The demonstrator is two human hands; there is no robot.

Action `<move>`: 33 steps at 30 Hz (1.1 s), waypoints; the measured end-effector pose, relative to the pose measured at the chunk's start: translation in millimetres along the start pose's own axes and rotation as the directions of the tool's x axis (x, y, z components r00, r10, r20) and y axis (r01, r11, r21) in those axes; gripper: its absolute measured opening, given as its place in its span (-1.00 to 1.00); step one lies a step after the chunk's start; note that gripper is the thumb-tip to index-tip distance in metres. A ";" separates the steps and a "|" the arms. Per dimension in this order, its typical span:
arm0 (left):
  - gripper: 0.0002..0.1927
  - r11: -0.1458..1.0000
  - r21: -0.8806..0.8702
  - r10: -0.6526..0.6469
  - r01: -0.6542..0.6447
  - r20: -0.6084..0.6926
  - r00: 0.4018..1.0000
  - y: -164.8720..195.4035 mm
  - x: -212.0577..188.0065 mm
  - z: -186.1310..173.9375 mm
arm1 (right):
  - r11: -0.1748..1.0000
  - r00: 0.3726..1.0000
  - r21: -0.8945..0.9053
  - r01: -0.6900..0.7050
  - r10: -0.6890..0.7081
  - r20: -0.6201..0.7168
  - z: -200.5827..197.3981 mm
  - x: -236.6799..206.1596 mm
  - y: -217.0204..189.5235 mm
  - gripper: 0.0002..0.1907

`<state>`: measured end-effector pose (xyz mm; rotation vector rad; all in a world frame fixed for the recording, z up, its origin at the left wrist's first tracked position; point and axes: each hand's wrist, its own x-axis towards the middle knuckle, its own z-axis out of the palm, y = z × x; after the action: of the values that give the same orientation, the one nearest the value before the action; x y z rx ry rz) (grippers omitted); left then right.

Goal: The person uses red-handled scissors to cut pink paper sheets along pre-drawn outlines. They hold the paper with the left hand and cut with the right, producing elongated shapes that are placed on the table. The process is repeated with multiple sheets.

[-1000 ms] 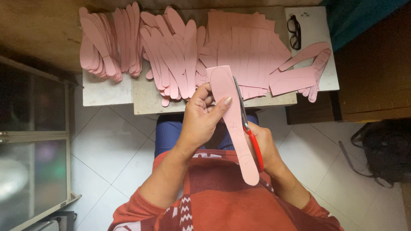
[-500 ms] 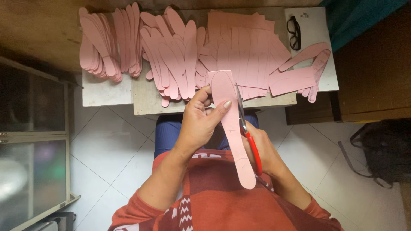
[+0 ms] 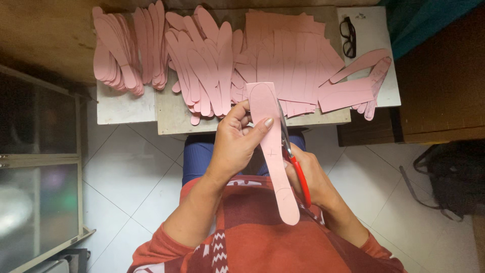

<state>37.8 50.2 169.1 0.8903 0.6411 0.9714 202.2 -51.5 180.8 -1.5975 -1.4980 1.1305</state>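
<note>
pink strip (image 3: 273, 151) pinched in left hand (image 3: 237, 144), scissors (image 3: 293, 156) alongside

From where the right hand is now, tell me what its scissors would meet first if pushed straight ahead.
The right hand points the scissors up the pink strip, toward the pile of pink sheets on the table. That pile probably comes first, though depth is unclear.

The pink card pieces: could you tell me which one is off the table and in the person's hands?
It is the long pink card strip with an outline drawn on it, held by the left hand against the red-handled scissors in the right hand; all others lie on the table.
</note>
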 end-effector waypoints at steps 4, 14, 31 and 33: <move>-0.66 1.000 -0.024 0.003 -0.003 0.012 1.000 0.1 -0.1 0.4 | 1.000 0.999 0.005 -0.021 0.021 -0.042 4.5 -2.0 7.1 -0.74; -0.65 1.000 0.000 -0.019 0.019 0.004 1.000 7.2 -2.6 0.6 | 1.000 0.999 -0.010 0.021 -0.021 0.036 -4.8 0.0 -10.0 -0.64; -0.65 1.000 0.004 -0.014 0.014 0.002 1.000 7.0 -3.2 -1.0 | 0.998 0.998 -0.052 -0.044 0.046 0.034 -2.6 0.5 -12.4 -0.76; -0.63 1.000 0.009 -0.019 0.019 -0.003 1.000 7.1 -3.5 -0.4 | 0.998 1.000 -0.055 0.000 0.000 0.001 0.4 -1.1 -12.1 -0.76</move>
<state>33.0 49.1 175.3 0.8895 0.6564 0.9536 196.9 -51.1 191.6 -1.6340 -1.5421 1.0989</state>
